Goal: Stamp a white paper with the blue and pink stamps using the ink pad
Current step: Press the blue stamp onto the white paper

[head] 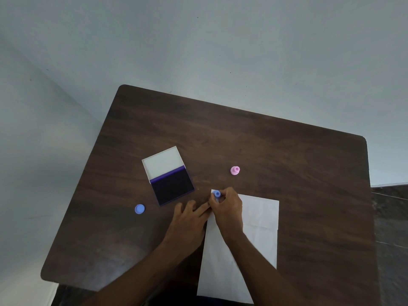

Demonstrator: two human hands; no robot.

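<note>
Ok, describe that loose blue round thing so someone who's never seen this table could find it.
Start at the open ink pad on the brown table. Nearer the person and left of it lies the small blue cap, alone on bare wood. Unlike the blue stamp under the right hand, it is flat and untouched.

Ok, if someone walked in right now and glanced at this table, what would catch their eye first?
Probably the right hand pressing the blue stamp onto the far left corner of the white paper, with the left hand flat beside it. Next, the open ink pad to the left, and the pink stamp standing alone behind the paper.
</note>
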